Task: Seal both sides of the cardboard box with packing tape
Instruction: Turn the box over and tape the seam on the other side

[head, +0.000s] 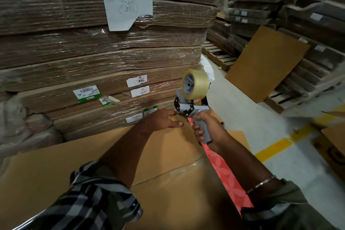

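So I had my right hand clenched round the tape dispenser handle at the cardboard box far edge, left hand pressed flat beside it. The seam ran back toward me, so probably a straight pull.

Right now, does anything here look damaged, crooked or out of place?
A few things. A white label on the wrapped cardboard stack has a corner torn away. A small label lower down hangs crooked and is peeling. A loose cardboard sheet leans against the pallets on the right. The box being taped looks fine.
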A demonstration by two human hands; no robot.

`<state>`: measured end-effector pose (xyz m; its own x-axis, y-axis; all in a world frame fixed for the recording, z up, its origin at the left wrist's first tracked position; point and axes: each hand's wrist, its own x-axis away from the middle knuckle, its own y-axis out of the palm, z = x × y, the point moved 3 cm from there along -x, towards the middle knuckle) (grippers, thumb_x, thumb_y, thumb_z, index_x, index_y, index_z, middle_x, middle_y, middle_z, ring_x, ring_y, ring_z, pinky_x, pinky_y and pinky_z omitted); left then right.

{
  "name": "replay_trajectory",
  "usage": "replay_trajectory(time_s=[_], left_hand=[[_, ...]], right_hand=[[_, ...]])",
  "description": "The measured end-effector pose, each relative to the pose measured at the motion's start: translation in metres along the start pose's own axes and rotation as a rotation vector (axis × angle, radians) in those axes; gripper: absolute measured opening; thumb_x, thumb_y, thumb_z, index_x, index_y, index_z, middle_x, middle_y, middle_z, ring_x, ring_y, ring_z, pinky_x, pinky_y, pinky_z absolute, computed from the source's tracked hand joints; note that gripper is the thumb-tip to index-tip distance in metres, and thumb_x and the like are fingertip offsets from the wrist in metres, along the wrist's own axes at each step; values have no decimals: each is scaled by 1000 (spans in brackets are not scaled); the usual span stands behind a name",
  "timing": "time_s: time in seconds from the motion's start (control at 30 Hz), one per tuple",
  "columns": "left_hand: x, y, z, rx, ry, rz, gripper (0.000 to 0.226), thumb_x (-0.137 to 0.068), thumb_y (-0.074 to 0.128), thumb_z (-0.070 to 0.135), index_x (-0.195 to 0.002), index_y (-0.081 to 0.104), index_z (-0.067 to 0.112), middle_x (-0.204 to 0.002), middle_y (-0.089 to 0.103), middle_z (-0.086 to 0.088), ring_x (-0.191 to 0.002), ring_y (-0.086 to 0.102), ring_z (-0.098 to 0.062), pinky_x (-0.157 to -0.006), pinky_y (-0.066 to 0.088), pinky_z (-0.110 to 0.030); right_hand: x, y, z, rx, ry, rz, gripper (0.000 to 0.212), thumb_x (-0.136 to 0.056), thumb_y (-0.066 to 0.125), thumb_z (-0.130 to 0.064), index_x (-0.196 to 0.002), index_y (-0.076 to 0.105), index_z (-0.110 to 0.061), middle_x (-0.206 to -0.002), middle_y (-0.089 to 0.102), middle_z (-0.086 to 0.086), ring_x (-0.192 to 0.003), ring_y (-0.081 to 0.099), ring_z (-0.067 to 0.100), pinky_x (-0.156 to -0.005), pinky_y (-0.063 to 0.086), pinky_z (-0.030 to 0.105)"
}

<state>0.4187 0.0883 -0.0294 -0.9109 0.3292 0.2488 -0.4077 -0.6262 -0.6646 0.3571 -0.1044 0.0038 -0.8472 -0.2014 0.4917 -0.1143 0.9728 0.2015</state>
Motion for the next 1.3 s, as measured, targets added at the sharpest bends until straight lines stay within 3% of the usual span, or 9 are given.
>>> replay_trajectory(time_s=[0.2, 0.47, 0.57, 0.77, 0.93, 1.1, 1.2, 1.3], left_hand=[[2, 0, 2, -14, 23, 22, 54, -89, 78, 48, -139, 65, 33, -137, 68, 5, -123, 60, -14, -93, 38, -27], [-1, 2, -1, -40, 19, 43, 45, -87, 77, 54, -125, 71, 32, -119, 70, 8, -113, 64, -16, -90, 45, -30], [0, 1, 0, -36, 8, 46, 48, -87, 76, 54, -129, 69, 31, -113, 64, 11, -107, 59, -11, -85, 39, -27], [-1, 1, 0, -66, -2, 25, 59, -91, 74, 51, -141, 62, 24, -138, 66, 0, -126, 61, -21, -91, 38, -28], [0, 2, 1, -115, -10, 20, 69, -91, 71, 56, -149, 54, 22, -153, 55, -2, -138, 53, -24, -99, 36, -31], [-1, 2, -1, -98, -14, 32, 64, -90, 74, 54, -146, 58, 26, -145, 61, 0, -134, 55, -22, -98, 38, -30], [2, 3, 1, -91, -22, 44, 56, -91, 76, 48, -139, 63, 23, -125, 61, 6, -121, 56, -15, -92, 36, -27], [2, 2, -2, -71, -37, 41, 53, -83, 78, 60, -126, 70, 31, -121, 69, 8, -121, 64, -18, -91, 44, -30]], right_hand=[[6, 2, 3, 4, -9, 33, 10, -91, 49, -23, -90, 56, -16, -65, 42, -5, -50, 32, 9, -46, 23, 26], [20, 3, 5, 34, -34, 64, 9, -89, 51, -22, -88, 57, -16, -65, 42, -4, -48, 34, 10, -47, 24, 26], [30, 0, 5, 57, -40, 44, 14, -78, 56, -26, -87, 56, -15, -66, 41, -4, -50, 32, 10, -48, 23, 28], [64, -19, 14, 59, -51, 33, 9, -92, 48, -18, -96, 53, -12, -65, 41, -4, -51, 29, 11, -47, 22, 28], [96, -32, 33, 29, -78, 45, 24, -77, 60, -26, -96, 57, -10, -67, 44, -1, -51, 32, 13, -47, 24, 28], [137, -36, 55, 25, -5, 90, 28, -71, 62, -26, -95, 54, -12, -65, 42, 1, -48, 30, 14, -47, 18, 26], [166, -43, 71, 72, 6, 116, 22, -72, 60, -31, -89, 58, -16, -65, 42, 0, -49, 29, 14, -52, 14, 27], [185, -47, 82, 96, 12, 161, 11, -78, 55, -27, -83, 57, -17, -64, 41, 0, -49, 27, 13, -55, 12, 29]])
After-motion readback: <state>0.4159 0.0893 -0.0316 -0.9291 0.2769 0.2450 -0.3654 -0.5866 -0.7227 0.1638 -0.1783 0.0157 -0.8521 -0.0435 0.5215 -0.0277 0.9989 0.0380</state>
